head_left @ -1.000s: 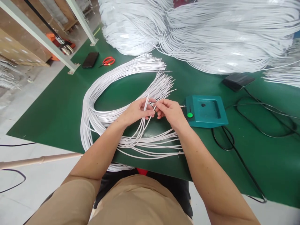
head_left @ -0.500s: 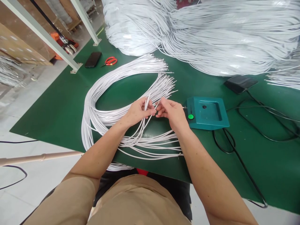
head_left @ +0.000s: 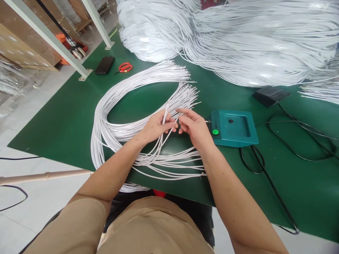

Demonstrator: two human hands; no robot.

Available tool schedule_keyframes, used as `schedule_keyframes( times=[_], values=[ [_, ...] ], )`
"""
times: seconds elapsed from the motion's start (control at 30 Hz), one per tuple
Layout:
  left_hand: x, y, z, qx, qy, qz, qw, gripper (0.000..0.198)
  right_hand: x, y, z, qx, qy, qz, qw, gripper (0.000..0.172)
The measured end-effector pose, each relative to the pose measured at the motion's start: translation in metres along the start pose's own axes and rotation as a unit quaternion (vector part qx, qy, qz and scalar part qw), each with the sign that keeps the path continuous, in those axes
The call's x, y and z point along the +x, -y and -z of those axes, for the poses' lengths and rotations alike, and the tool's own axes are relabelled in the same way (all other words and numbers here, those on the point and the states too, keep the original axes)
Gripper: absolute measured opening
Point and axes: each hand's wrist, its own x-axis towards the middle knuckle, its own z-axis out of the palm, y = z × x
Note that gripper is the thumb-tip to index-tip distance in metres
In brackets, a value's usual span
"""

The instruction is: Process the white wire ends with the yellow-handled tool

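My left hand (head_left: 160, 126) is closed around a few white cables (head_left: 160, 144), whose ends stick up above its thumb. One cable slants separately toward my other hand. My right hand (head_left: 193, 127) is close beside it, with the index finger stretched out and lifted away from the thumb. Its fingertips are near that slanting cable's end; whether they touch it is unclear. Under and behind both hands lies a curved bundle of white cables (head_left: 102, 106), with the ends fanned out toward the right. More loose cables spread below the hands toward the table's front edge.
A teal device (head_left: 234, 127) with a green button stands right of my right hand, black cords (head_left: 277, 188) trailing from it. Large heaps of white cable (head_left: 249, 46) fill the back of the green table (head_left: 58, 120). Red-handled scissors (head_left: 125, 67) and a black phone (head_left: 105, 65) lie at back left.
My right hand's index finger has lifted and straightened, and its fingertips have parted from their pinch near the cable end. My left hand keeps its hold nearly unmoved.
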Motion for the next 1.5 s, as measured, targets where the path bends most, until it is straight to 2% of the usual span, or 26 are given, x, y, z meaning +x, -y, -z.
schedule_keyframes(
  times=[0.13,0.23,0.4,0.53,0.67,0.73,0.8,0.9,1.03,1.23,1.33,1.4,1.5],
  values=[
    [0.0,-0.001,0.0,0.004,0.015,-0.004,1.0,0.029,0.001,0.002,0.002,-0.023,-0.006,0.01,1.0,0.014],
    [0.0,0.0,0.001,0.002,0.008,-0.019,1.0,0.023,0.002,0.002,0.006,-0.01,-0.015,-0.013,1.0,0.019],
    [0.001,0.007,0.004,0.035,0.024,-0.069,0.997,0.043,0.001,0.002,0.007,0.018,0.0,-0.029,0.999,0.018],
    [0.002,0.012,0.006,0.098,0.03,-0.086,0.991,0.034,0.0,0.0,0.004,0.041,0.009,-0.06,0.997,0.014],
    [0.002,0.01,0.006,0.086,0.008,-0.073,0.994,0.038,-0.001,0.0,0.003,-0.037,0.038,-0.116,0.992,0.015],
    [0.002,0.007,0.005,0.066,0.004,-0.06,0.996,0.04,0.0,0.001,0.004,-0.075,0.01,-0.092,0.993,0.006],
    [0.002,0.005,0.004,0.053,0.01,-0.049,0.997,0.04,0.0,0.004,0.005,-0.071,-0.021,-0.046,0.996,0.012],
    [0.002,0.005,0.005,0.059,0.019,-0.052,0.997,0.041,0.001,0.006,0.004,-0.051,-0.001,-0.022,0.998,0.021],
    [0.003,0.009,0.008,0.082,0.023,-0.078,0.993,0.04,0.0,0.002,0.004,-0.042,0.021,-0.025,0.999,0.021],
    [0.0,0.007,0.004,0.185,-0.014,-0.127,0.974,0.021,0.002,-0.002,0.01,0.034,0.036,-0.097,0.994,0.021],
    [-0.002,0.006,0.001,0.225,-0.027,-0.163,0.96,0.02,0.002,0.0,0.012,0.044,0.034,-0.135,0.989,0.02],
    [-0.002,0.007,0.001,0.225,-0.03,-0.17,0.959,0.021,0.001,0.001,0.01,0.013,0.015,-0.116,0.993,0.017],
    [0.001,0.009,0.0,0.151,-0.022,-0.103,0.983,0.029,-0.001,0.0,0.007,-0.121,-0.017,0.001,0.993,0.009]
  ],
)
